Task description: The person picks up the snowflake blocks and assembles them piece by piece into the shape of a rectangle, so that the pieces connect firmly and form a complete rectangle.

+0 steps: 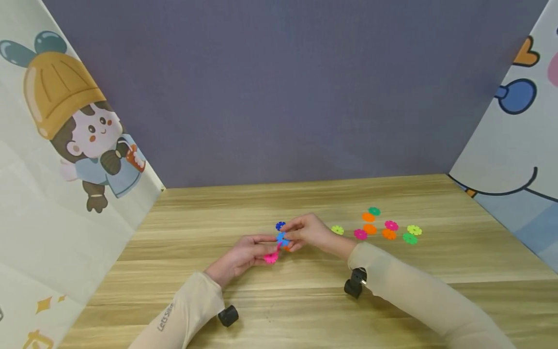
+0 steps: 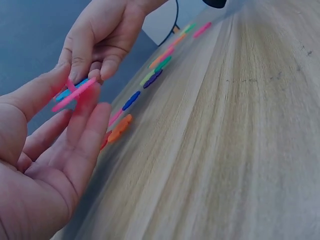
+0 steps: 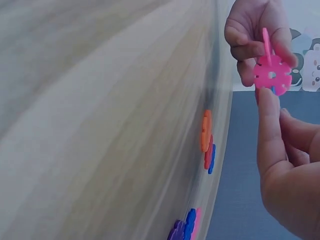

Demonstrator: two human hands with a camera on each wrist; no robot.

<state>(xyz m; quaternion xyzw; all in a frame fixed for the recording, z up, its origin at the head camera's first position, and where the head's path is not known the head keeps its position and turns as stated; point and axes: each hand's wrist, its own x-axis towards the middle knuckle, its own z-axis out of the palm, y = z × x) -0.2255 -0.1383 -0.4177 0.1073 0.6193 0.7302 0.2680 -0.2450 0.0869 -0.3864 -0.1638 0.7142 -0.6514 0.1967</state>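
My left hand (image 1: 244, 257) pinches a bright pink notched plastic disc (image 1: 271, 258) between thumb and fingers, above the wooden table. In the right wrist view one pink disc (image 3: 280, 72) faces the camera, and a second pink disc (image 3: 266, 42) stands edge-on across it, slotted into it. Fingers and thumb of my right hand (image 1: 311, 231) pinch a light blue notched disc (image 1: 281, 238) right against the pink pieces. Most of this light blue disc (image 2: 64, 94) is hidden behind pink and fingers in the left wrist view. The fingertips of both hands nearly meet there.
On the wooden table (image 1: 209, 208), a dark blue disc (image 1: 280, 226) lies just beyond the hands. Several loose discs lie to the right, among them a yellow disc (image 1: 337, 230), a magenta disc (image 1: 360, 234) and a green disc (image 1: 410, 238). A grey wall (image 1: 296, 97) rises behind.
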